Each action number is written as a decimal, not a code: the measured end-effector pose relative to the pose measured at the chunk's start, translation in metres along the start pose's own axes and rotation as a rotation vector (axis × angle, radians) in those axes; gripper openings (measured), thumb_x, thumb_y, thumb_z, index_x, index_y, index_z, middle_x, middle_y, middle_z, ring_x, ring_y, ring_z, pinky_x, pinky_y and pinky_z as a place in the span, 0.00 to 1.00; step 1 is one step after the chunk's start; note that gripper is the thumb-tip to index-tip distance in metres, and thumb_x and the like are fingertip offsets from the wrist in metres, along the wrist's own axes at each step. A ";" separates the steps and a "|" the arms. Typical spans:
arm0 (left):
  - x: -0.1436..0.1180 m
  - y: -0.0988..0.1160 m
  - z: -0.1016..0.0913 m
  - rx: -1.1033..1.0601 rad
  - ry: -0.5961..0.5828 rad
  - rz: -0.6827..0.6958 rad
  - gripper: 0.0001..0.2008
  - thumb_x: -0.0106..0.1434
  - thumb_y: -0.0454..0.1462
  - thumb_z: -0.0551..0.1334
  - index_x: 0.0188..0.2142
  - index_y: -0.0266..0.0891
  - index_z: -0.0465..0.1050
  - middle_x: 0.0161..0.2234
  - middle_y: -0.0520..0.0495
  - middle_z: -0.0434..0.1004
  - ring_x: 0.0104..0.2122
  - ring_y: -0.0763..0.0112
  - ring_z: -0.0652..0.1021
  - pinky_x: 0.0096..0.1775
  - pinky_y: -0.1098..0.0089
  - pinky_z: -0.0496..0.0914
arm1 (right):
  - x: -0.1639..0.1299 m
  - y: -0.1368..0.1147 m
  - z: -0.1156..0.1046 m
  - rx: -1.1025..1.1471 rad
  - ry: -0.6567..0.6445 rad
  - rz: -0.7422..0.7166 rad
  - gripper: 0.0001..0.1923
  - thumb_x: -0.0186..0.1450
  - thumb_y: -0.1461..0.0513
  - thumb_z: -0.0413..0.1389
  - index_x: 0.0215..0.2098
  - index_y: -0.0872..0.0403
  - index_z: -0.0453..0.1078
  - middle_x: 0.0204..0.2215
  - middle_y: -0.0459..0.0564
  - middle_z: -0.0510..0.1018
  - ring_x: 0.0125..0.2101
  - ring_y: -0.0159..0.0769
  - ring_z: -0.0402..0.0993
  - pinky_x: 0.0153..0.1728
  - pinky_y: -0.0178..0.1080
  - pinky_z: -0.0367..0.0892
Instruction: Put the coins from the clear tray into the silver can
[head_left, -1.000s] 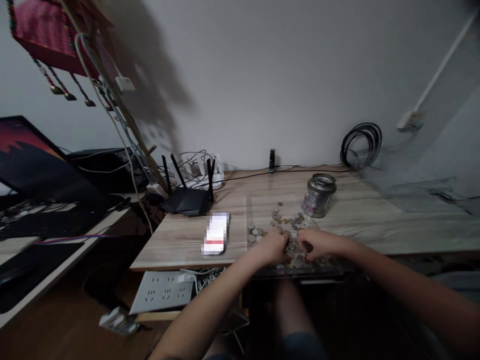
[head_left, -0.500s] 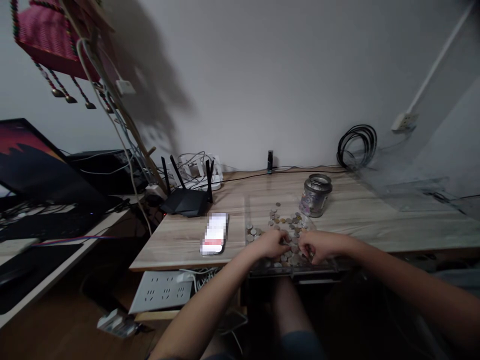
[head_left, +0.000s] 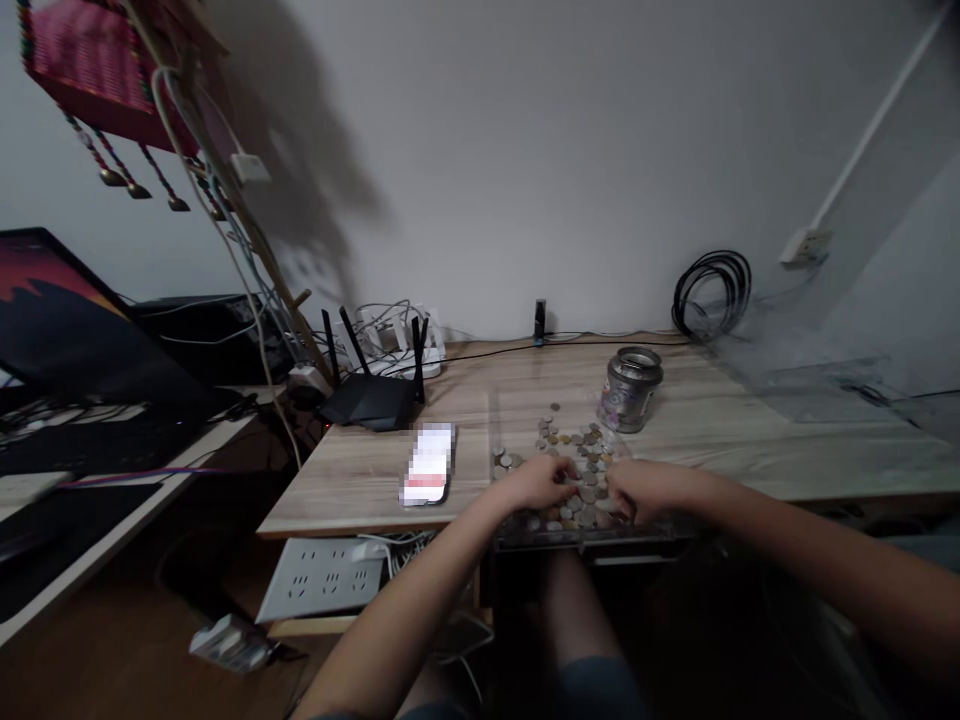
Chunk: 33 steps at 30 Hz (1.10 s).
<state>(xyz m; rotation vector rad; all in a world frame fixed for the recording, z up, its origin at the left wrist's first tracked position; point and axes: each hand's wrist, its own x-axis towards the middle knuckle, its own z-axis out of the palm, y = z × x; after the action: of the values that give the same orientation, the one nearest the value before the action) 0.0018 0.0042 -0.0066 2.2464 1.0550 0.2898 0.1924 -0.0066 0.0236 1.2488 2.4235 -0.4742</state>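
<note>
Left hand reaches in over the coins on the near left side of the patterned metal jar, its thumb and fingers curled and a little apart; the right hand, on the near side of the jar, bends down to the coins with its fingertips mostly hidden, so one cannot tell whether they are clamped on a coin; silvery and brassy coins lie scattered in a clear tray, to the near left of the jar, many of them between the two hands; the jar stands upright on the table; farther to its left are a phone, its screen blurred, and a black router; a small dark bottle stands beyond the jar, to its left, near the wall.
</note>
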 end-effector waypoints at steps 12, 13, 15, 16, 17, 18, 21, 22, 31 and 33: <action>0.006 0.002 -0.004 -0.148 0.048 0.022 0.13 0.55 0.37 0.55 0.38 0.34 0.71 0.32 0.46 0.74 0.30 0.72 0.71 0.34 0.73 0.64 | -0.003 -0.005 0.000 -0.197 0.002 0.032 0.09 0.43 0.68 0.56 0.23 0.54 0.73 0.19 0.46 0.72 0.19 0.30 0.62 0.20 0.32 0.50; 0.008 0.002 -0.006 -0.171 0.058 0.030 0.13 0.55 0.37 0.55 0.37 0.33 0.71 0.32 0.46 0.74 0.30 0.72 0.71 0.34 0.73 0.64 | -0.003 -0.004 0.002 -0.188 0.001 0.032 0.10 0.42 0.68 0.55 0.24 0.54 0.73 0.19 0.46 0.72 0.19 0.30 0.62 0.20 0.32 0.51; 0.012 0.004 -0.009 -0.224 0.077 0.056 0.11 0.55 0.36 0.55 0.35 0.33 0.71 0.31 0.47 0.73 0.30 0.73 0.71 0.34 0.74 0.64 | -0.002 -0.001 0.007 -0.159 0.008 0.034 0.08 0.43 0.68 0.55 0.22 0.54 0.73 0.18 0.46 0.71 0.18 0.29 0.61 0.20 0.32 0.50; 0.014 0.004 -0.011 -0.261 0.083 0.064 0.10 0.54 0.35 0.55 0.34 0.32 0.71 0.30 0.48 0.73 0.30 0.73 0.70 0.33 0.74 0.63 | -0.001 0.001 0.009 -0.142 0.013 0.034 0.07 0.43 0.68 0.55 0.20 0.54 0.72 0.16 0.46 0.70 0.17 0.29 0.59 0.19 0.32 0.50; 0.017 0.005 -0.013 -0.317 0.085 0.060 0.10 0.54 0.35 0.55 0.33 0.32 0.71 0.29 0.48 0.72 0.29 0.74 0.70 0.33 0.74 0.63 | 0.000 0.002 0.010 -0.121 0.018 0.031 0.05 0.43 0.68 0.55 0.19 0.55 0.71 0.14 0.45 0.68 0.16 0.28 0.57 0.19 0.32 0.50; 0.021 0.006 -0.014 -0.399 0.081 0.039 0.09 0.54 0.35 0.55 0.32 0.32 0.71 0.28 0.49 0.72 0.29 0.75 0.69 0.32 0.75 0.63 | 0.001 0.004 0.010 -0.092 0.027 0.026 0.03 0.42 0.67 0.55 0.17 0.55 0.70 0.13 0.44 0.67 0.15 0.27 0.55 0.18 0.32 0.49; 0.039 0.005 -0.015 -0.817 0.081 -0.093 0.08 0.55 0.36 0.55 0.33 0.33 0.70 0.28 0.50 0.71 0.27 0.77 0.70 0.31 0.76 0.63 | 0.006 0.011 -0.003 0.024 0.063 -0.010 0.03 0.42 0.66 0.56 0.18 0.56 0.70 0.12 0.41 0.65 0.15 0.25 0.54 0.18 0.31 0.49; 0.045 0.004 -0.016 -0.984 0.084 -0.147 0.09 0.56 0.36 0.54 0.33 0.34 0.70 0.28 0.49 0.71 0.27 0.78 0.71 0.31 0.76 0.63 | 0.008 0.014 -0.011 0.077 0.097 -0.023 0.03 0.43 0.65 0.56 0.19 0.56 0.70 0.12 0.41 0.65 0.16 0.26 0.55 0.18 0.31 0.49; 0.089 -0.001 -0.031 -1.812 -0.165 -0.304 0.18 0.64 0.39 0.43 0.35 0.29 0.67 0.26 0.42 0.72 0.29 0.68 0.76 0.35 0.69 0.68 | 0.051 0.026 -0.074 0.342 0.628 0.050 0.19 0.59 0.56 0.45 0.22 0.59 0.71 0.17 0.48 0.71 0.21 0.31 0.63 0.22 0.32 0.54; 0.093 0.000 -0.037 -1.906 -0.046 -0.301 0.15 0.63 0.37 0.44 0.35 0.30 0.66 0.25 0.44 0.72 0.27 0.71 0.76 0.35 0.70 0.69 | 0.056 0.024 -0.075 0.264 0.720 0.059 0.19 0.60 0.57 0.45 0.23 0.57 0.72 0.22 0.50 0.73 0.25 0.33 0.65 0.25 0.33 0.55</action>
<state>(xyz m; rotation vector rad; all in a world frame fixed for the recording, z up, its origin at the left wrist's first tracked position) 0.0463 0.0910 0.0165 0.3732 0.5016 0.6854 0.1694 0.0802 0.0595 1.8513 2.9558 -0.3775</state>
